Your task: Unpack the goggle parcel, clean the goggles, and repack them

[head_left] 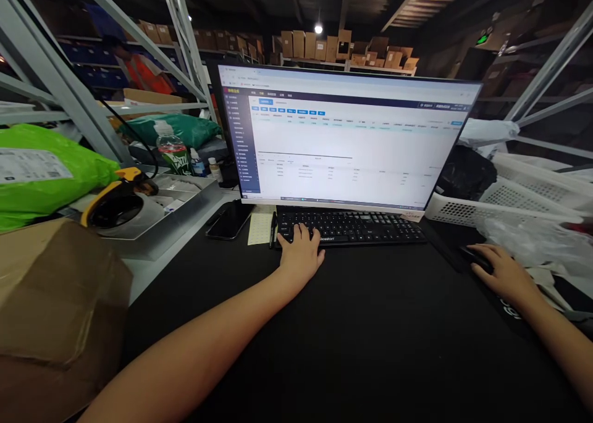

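Observation:
My left hand [301, 250] rests on the left end of a black keyboard [361, 225], its fingers spread over the keys. On the right, my right hand [504, 275] is wrapped over a black computer mouse [479, 259], which is partly hidden under the fingers. Behind the keyboard stands a monitor [347, 142] showing a table-like page with a dark side menu. A pen [273, 230], a pale sheet of paper [260, 226] and a black phone [230, 219] lie left of the keyboard.
A cardboard box [60, 305], a bright green parcel [50, 173] and a tape dispenser [115, 204] crowd the left side. A drink bottle [172, 148] stands behind them. White plastic baskets [504, 210] are at the right. A person in an orange vest [146, 71] is in the background.

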`<action>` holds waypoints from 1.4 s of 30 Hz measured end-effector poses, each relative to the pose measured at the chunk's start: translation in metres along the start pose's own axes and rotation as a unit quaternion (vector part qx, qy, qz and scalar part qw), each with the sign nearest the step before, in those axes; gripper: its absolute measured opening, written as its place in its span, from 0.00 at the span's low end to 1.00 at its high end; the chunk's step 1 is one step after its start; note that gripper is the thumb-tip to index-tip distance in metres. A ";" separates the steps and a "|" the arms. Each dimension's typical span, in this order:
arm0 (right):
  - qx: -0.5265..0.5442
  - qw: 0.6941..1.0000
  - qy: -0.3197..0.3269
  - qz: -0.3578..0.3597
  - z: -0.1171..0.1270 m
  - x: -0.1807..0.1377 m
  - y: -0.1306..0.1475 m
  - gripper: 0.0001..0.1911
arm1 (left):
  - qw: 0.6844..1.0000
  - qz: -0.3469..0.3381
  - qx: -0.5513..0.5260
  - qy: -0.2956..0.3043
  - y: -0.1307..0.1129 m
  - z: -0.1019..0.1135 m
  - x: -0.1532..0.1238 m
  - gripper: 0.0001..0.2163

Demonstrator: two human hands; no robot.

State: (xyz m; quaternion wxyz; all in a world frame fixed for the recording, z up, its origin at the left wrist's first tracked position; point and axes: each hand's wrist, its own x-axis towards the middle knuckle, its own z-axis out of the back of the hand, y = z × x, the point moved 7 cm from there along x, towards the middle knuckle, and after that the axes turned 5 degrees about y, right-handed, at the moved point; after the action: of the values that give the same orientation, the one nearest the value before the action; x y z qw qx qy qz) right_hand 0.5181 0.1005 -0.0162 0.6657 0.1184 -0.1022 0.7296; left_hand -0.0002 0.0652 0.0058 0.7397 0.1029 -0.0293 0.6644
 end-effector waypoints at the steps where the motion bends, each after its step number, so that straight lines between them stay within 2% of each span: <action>1: -0.001 1.000 0.001 0.000 -0.002 0.000 -0.002 0.26 | 1.000 0.001 0.001 -0.001 0.000 0.000 0.000 0.27; 7: 0.003 1.000 -0.009 0.014 -0.011 0.004 -0.009 0.27 | 1.000 0.001 0.002 0.005 0.000 0.000 0.000 0.27; 16: 0.009 1.000 0.003 0.011 -0.014 0.006 -0.014 0.28 | 1.000 -0.002 0.006 0.008 0.000 0.000 0.000 0.27; 27: 0.036 0.999 -0.020 0.032 -0.017 0.008 -0.016 0.27 | 0.999 0.003 -0.007 0.031 0.000 0.003 -0.002 0.27; 36: 0.037 0.999 -0.021 0.007 -0.009 0.007 -0.009 0.29 | 1.000 0.003 -0.004 0.016 0.000 0.002 -0.002 0.27; 42: 0.045 0.998 -0.034 0.027 -0.019 0.011 -0.017 0.28 | 1.000 0.003 0.005 0.019 0.000 0.002 -0.002 0.27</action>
State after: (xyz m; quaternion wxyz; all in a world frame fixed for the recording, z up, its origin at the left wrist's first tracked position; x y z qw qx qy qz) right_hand 0.5339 0.1183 -0.0308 0.6359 0.1702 -0.0949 0.7468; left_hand -0.0006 0.0630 0.0071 0.7378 0.0936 -0.0123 0.6684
